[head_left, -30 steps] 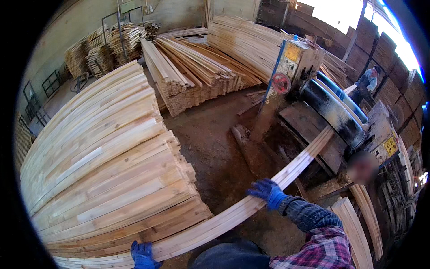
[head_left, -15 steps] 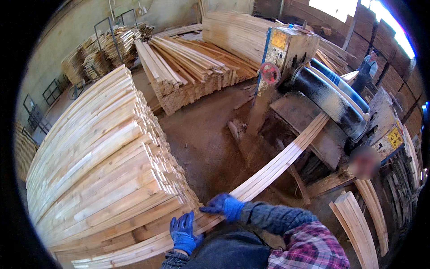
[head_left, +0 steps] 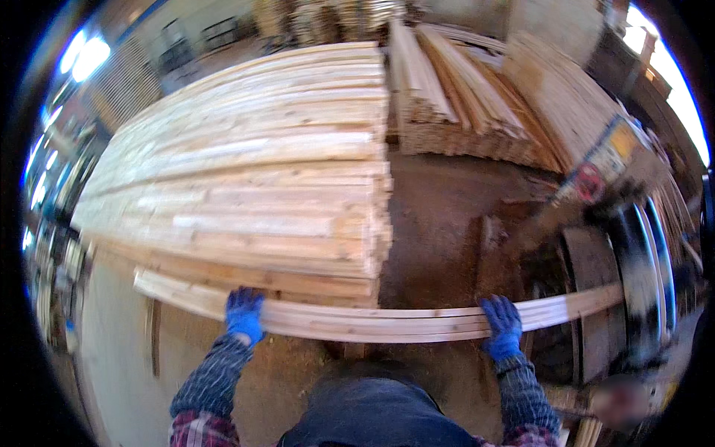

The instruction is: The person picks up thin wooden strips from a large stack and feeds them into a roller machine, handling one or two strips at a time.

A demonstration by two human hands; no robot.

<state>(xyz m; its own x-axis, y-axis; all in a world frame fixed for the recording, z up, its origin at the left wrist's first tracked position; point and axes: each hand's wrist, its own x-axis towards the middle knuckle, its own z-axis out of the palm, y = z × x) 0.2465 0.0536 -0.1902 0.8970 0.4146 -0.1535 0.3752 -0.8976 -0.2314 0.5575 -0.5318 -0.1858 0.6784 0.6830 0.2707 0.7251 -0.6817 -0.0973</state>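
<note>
A large stack of pale planks (head_left: 246, 186) fills the middle and left of the view, its cut ends facing right. Behind it, further lumber piles (head_left: 462, 97) lean and lie across the back of the yard. A sawdust-covered dirt floor (head_left: 447, 216) runs between them. At right stands a dark machine (head_left: 633, 246) bearing a round red sign (head_left: 590, 181).

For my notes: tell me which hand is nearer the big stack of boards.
Left. The left hand grips the long boards right below the big stack. The right hand grips them farther along, past the stack's end, over the dirt floor.
</note>
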